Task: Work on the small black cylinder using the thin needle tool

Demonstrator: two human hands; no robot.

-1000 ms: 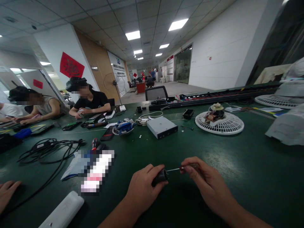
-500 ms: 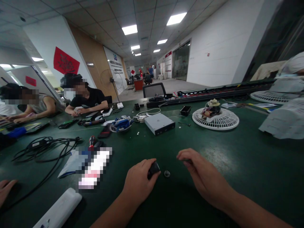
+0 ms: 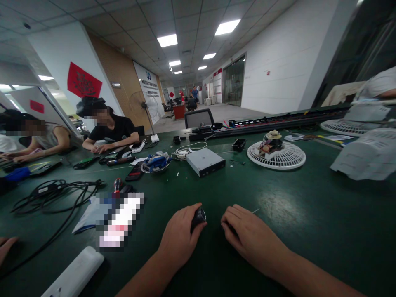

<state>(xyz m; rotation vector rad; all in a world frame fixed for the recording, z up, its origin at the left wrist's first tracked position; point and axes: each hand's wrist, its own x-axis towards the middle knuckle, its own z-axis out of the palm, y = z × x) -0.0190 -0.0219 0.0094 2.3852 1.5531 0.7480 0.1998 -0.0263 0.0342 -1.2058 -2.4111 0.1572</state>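
Observation:
My left hand (image 3: 181,231) is closed around a short black cylinder (image 3: 198,218), whose pale ring-shaped end faces right, toward my other hand. A small gap to the right, my right hand (image 3: 244,227) is curled with its fingertips pressed together just above the green table (image 3: 213,185). From behind its knuckles a thin pale rod (image 3: 256,210) sticks out. What lies between the right fingertips is hidden by the fingers.
Ahead stand a grey optical drive (image 3: 206,161), a bowl with blue cloth (image 3: 157,161) and a white fan grille (image 3: 276,154). At left lie a coiled black cable (image 3: 55,194), a screwdriver (image 3: 117,185) and a white power strip (image 3: 76,272). Two people sit across the left side.
My right hand has come left and down, its fingers closing toward the left hand. The small round metal part that lay between the hands no longer shows. The left hand keeps the black cylinder.

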